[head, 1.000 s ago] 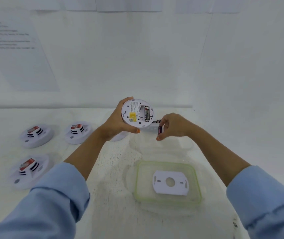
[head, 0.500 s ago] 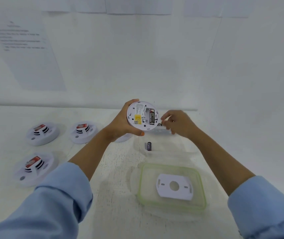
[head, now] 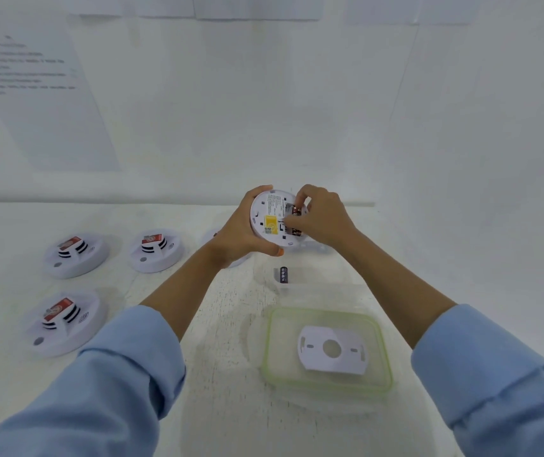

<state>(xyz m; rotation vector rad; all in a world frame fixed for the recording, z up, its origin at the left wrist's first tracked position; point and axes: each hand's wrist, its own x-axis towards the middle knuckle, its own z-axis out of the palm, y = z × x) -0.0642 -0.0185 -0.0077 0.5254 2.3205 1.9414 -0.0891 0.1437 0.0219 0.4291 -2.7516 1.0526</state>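
Above the table (head: 218, 328), detector (head: 268, 216) in left hand (head: 241, 233) grip, its battery (head: 295, 231) in right hand (head: 324, 220) pinch

A round white smoke detector (head: 269, 222) is held up on edge by the left hand (head: 239, 232), its back facing the camera to show a yellow label, small print and an open battery compartment at its right. A dark battery (head: 297, 231) sits in that compartment, pinched by the right hand (head: 325, 221). A second black battery (head: 283, 274) lies loose just below the detector.
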